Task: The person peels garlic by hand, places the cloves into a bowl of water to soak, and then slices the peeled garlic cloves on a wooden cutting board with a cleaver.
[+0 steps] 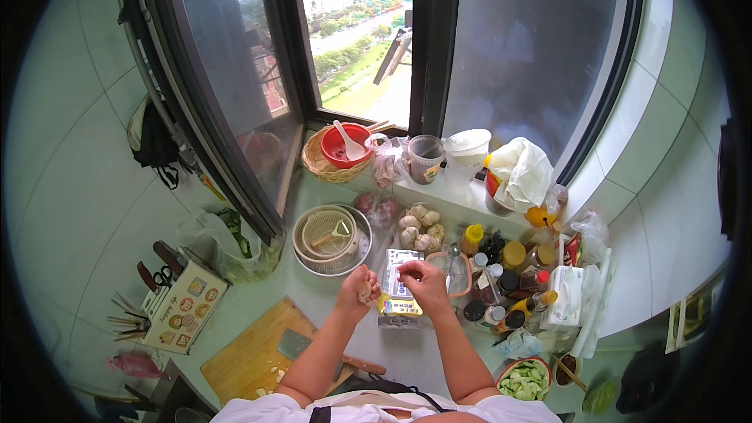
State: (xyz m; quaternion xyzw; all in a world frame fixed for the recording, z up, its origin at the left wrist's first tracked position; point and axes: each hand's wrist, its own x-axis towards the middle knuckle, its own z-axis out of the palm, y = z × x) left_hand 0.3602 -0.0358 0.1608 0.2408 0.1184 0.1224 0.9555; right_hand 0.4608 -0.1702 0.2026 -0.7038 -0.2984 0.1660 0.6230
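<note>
Right now the left hand (356, 288) grips a garlic clove (365, 292), and the right hand (423, 280), just beside the clove, pinches its peel above the desk (407, 352).

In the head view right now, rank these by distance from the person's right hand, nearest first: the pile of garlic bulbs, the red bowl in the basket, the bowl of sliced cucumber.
From the right hand:
1. Pile of garlic bulbs, just beyond the hand, on the counter below the window ledge.
2. Bowl of sliced cucumber, at the near right, by the counter's front edge.
3. Red bowl, far back left, in the woven basket on the ledge.
</note>
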